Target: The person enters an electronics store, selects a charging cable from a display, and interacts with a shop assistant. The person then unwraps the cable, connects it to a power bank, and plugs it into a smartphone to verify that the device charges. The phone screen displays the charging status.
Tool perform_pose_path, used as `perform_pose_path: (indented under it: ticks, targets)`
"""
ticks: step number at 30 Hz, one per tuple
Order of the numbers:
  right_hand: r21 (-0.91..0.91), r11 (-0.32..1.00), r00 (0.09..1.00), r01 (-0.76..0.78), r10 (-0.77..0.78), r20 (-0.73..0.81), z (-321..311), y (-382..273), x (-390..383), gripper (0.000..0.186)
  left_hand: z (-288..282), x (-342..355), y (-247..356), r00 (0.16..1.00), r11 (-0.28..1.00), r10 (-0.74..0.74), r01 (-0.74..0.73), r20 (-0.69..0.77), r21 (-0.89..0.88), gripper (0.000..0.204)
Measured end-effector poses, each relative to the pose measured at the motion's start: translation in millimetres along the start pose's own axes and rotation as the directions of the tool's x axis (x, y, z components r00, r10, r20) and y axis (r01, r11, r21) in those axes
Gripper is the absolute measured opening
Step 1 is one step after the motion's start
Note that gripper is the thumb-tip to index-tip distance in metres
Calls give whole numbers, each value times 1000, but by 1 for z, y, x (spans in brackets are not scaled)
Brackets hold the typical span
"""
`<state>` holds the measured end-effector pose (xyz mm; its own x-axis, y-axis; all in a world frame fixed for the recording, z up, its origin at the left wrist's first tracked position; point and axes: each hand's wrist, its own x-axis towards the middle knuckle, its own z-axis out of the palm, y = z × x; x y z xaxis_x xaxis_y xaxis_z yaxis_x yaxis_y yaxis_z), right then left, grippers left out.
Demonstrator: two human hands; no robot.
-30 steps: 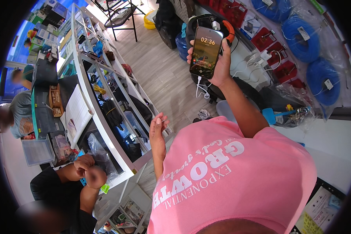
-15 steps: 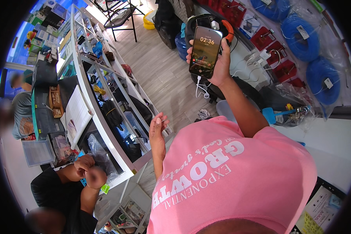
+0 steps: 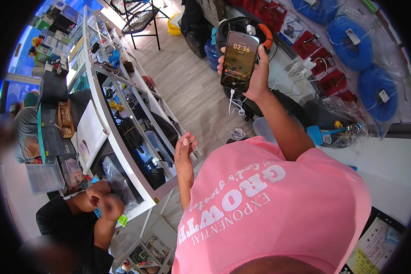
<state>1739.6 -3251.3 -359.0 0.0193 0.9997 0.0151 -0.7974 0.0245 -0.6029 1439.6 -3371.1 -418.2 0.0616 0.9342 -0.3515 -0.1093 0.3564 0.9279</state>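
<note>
My right hand (image 3: 259, 75) grips a black smartphone (image 3: 239, 61) from behind, fingertips on its left edge and thumb along the right. Its screen is lit with a lock display, and a white charging cable (image 3: 232, 97) is plugged into the bottom end. Beyond the phone's top right corner is a white charger plug (image 3: 250, 29). Lower and to the left, my left hand (image 3: 185, 148) hangs by the glass counter's corner, fingers loosely bent and slightly apart. Nothing shows in it.
A glass display counter (image 3: 123, 137) runs along my left, with an open notebook (image 3: 90, 130) on top. A co-worker's hands (image 3: 104, 198) are at its near end; another person (image 3: 27, 132) stands behind it. Blue coiled tubing (image 3: 378, 93) hangs at right. A folding chair (image 3: 141, 23) stands ahead.
The person behind the counter has turned their head. The near co-worker's head has shifted slightly left. My hands and the phone are almost unmoved.
</note>
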Motion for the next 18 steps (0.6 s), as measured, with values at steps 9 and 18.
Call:
perform_pose_path:
  ticks: [9,18]
  targets:
    - [-4,1000,1000,-1,1,-7,-2,1,-2,98,1,-1,0,1000,1000,3,-3,-4,21,51]
    - [117,987,993,-114,115,-6,5,14,-9,98,12,4,5,1000,1000,3,-3,31,10,56]
